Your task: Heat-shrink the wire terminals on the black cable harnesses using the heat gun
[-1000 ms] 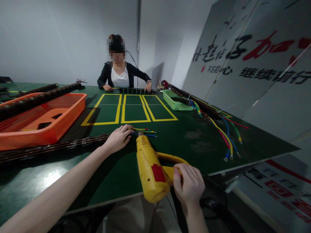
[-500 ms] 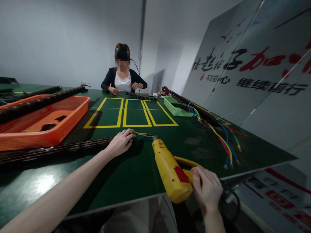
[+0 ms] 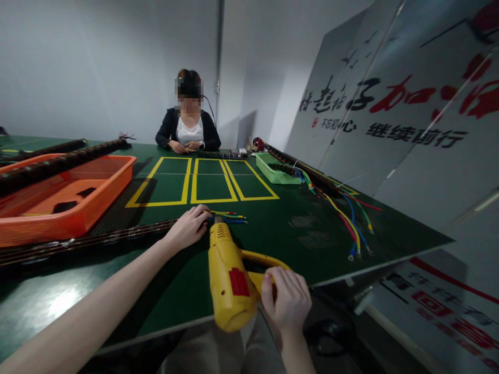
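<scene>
In my right hand (image 3: 287, 298) is a yellow heat gun (image 3: 230, 275), gripped by its handle. Its metal nozzle points away from me, close to the fingers of my left hand (image 3: 191, 226). That left hand is closed around the end of a dark wrapped cable harness (image 3: 128, 234) lying on the table. Out of the hand, to the right, come several thin wires (image 3: 230, 221) in yellow, green and blue, with small terminals at their tips. What the left fingertips press on is partly hidden by the hand.
An orange basket (image 3: 113, 179) stands at the left with a long harness across it. Ahead are yellow taped rectangles (image 3: 191, 182) on the green table (image 3: 265, 239). A green basket (image 3: 278, 174) and colored cables (image 3: 353, 223) lie right. Opposite sits a person (image 3: 189, 127).
The heat gun has moved left in my right hand, its nozzle now near my left fingers instead of at the wire tips. My left hand keeps its hold. The view has shifted slightly.
</scene>
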### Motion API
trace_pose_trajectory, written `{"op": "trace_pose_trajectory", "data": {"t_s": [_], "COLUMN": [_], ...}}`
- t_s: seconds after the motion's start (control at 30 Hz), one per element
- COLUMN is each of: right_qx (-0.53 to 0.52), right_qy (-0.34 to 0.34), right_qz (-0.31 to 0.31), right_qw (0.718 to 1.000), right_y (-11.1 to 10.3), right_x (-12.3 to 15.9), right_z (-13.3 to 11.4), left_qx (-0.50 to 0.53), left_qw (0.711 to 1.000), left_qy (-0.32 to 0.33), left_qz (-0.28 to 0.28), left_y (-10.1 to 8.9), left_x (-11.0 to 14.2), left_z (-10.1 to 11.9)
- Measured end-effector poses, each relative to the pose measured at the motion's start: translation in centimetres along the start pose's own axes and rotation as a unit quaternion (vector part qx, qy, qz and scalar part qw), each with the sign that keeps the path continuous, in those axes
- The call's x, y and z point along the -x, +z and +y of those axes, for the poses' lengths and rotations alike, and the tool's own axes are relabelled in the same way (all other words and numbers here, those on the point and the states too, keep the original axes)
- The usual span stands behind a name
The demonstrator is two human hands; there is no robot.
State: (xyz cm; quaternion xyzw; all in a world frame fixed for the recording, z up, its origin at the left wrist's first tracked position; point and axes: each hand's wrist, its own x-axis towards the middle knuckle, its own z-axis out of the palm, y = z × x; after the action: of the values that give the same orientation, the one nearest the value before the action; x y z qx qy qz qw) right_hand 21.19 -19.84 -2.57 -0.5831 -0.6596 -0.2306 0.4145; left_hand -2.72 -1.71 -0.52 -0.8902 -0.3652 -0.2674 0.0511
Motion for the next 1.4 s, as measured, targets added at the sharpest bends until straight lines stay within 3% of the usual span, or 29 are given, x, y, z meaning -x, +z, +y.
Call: {"op": "trace_pose_trajectory", "data": {"t_s": [0.13, 0.33, 0.77, 0.93, 1.4], "right_qx": [-0.02, -0.036, 0.015, 0.043, 0.045], "right_qy": [0.012, 0.01, -0.018, -0.024, -0.006], "right_qz": [0.006, -0.002, -0.009, -0.002, 0.001], "right_qw": [1.0, 0.999, 1.0, 0.999, 0.999], "right_y": [0.7, 0.4, -1.9, -2.6, -2.0], "right_x": [0.1, -0.1, -1.3, -1.5, -0.5], "right_z": [-1.2, -0.7, 5.1, 6.3, 3.2], "left_qx": [0.007, -0.009, -0.023, -0.025, -0.011], "left_qw": [1.0, 1.0, 1.0, 1.0, 1.0], "left_qy": [0.003, 0.003, 0.006, 0.01, -0.001], "left_qz": [-0.009, -0.016, -0.019, -0.01, 0.011], "left_y": [-0.3, -0.3, -0.3, -0.1, 0.3], "left_x": [0.0, 0.2, 0.5, 0.5, 0.2], "left_z": [0.0, -0.2, -0.2, -0.2, 0.0]}}
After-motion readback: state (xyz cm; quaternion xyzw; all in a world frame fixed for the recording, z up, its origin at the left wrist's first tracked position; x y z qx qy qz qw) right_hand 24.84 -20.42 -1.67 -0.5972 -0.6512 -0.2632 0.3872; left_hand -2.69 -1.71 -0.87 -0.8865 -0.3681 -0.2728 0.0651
